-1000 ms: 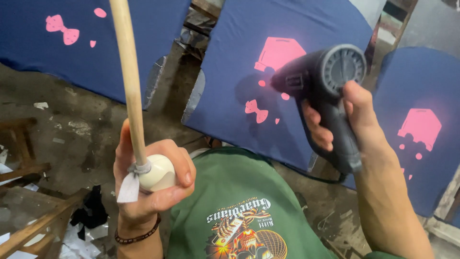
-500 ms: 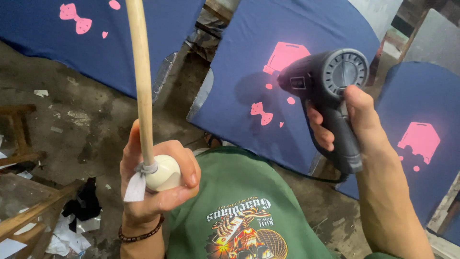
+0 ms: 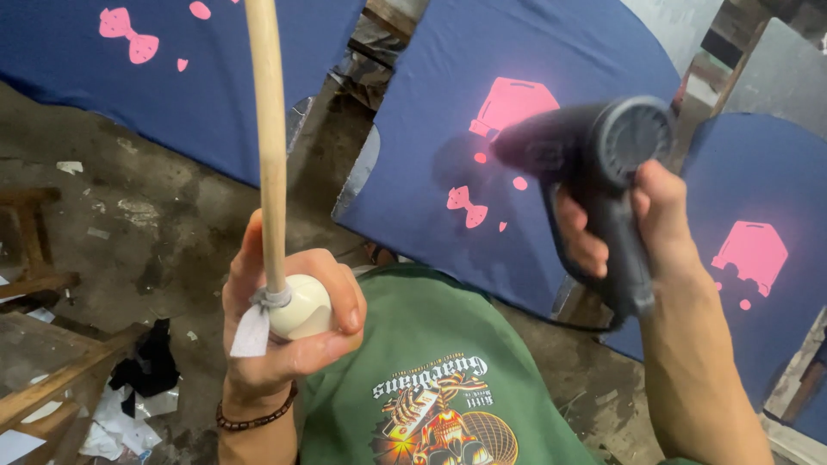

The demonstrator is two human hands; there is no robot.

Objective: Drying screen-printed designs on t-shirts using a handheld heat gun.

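Three navy shirts lie stretched flat on boards: the middle shirt (image 3: 448, 129) under the dryer, a left shirt (image 3: 112, 86) and a right shirt (image 3: 767, 258), each bearing fresh-looking pink prints (image 3: 508, 103). Below them, at the frame's bottom edge, the person's own green printed shirt (image 3: 431, 370) fills the space between the arms. A dirty concrete floor (image 3: 129, 232) with paper scraps and wooden frames (image 3: 52, 379) shows at the left.

The right hand (image 3: 637, 232) is wrapped fully closed around the grip of a black heat gun (image 3: 594, 146), its nozzle aimed down at the pink print on the middle shirt, held above the cloth and not touching it. The gun is blurred, so it seems to be sweeping. To dry the ink well, I judge the nozzle should stay off the fabric and travel over each pink patch, never lingering on one spot.

The left hand (image 3: 284, 336) is curled shut around a cream ball-shaped knob (image 3: 297, 306), thumb and fingers cupping it, with a long wooden stick (image 3: 269, 146) rising from the knob out of the top of the frame. A small white tag (image 3: 250, 331) hangs at the joint. A beaded bracelet (image 3: 254, 418) circles that wrist.
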